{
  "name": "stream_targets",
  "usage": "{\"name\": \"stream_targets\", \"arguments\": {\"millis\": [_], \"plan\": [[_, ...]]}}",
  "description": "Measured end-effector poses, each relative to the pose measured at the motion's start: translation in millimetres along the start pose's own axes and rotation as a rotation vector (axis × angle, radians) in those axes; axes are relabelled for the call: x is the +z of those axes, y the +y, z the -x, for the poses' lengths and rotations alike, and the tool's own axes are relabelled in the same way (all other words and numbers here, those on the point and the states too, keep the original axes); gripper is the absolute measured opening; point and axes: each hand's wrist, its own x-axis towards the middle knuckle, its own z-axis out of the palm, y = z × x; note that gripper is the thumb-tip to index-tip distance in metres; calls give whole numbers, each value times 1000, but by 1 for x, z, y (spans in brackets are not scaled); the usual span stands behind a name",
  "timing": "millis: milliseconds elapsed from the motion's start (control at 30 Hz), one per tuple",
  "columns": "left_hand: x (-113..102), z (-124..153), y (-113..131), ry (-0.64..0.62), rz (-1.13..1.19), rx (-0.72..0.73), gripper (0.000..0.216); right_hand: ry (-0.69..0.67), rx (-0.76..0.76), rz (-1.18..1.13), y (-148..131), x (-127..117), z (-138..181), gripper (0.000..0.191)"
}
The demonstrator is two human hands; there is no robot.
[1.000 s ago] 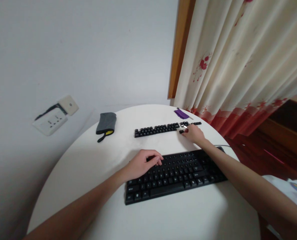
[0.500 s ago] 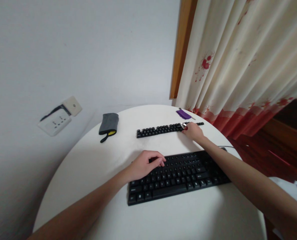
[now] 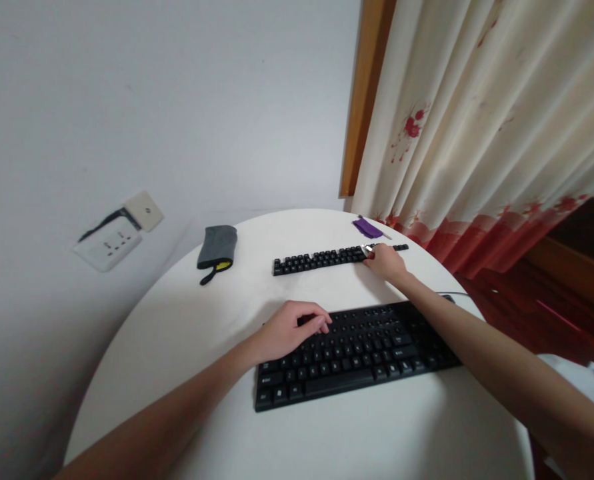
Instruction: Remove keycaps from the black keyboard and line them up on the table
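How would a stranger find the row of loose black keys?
On the round white table, look beyond the black keyboard. A thin line of loose black keys lies there, with the right hand near its right end. Unlike the keyboard, it has no frame.

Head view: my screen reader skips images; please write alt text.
A person's left hand rests on a black keyboard on a round white table, while the right hand reaches a row of loose black keycaps beyond it. A grey pouch lies farther left.
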Motion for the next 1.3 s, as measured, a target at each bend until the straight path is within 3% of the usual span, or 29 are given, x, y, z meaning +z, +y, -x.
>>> {"name": "stream_targets", "arguments": {"millis": [333,533,800,933,1033,1200,1300], "plan": [[1,0,-3,-5,48,-6,24,3,4,-16,-3,-3,4,18],[1,0,-3,-4,40,-9,24,79,-12,-73,-2,-23,21,27],[1,0,2,-3,14,-15,24,448,-52,-728,31,-65,79,56],[1,0,3,-2,-8,-15,25,533,-71,-1055,36,-72,105,55],[1,-1,3,8,-25,-15,25,578,-103,-1174,37,-69,113,53],[1,-2,3,15,-29,-3,26,538,-116,-1210,43,-63,116,51],[0,-2,2,18,-42,-3,26,524,-123,-1031,47,-63,116,53]]}}
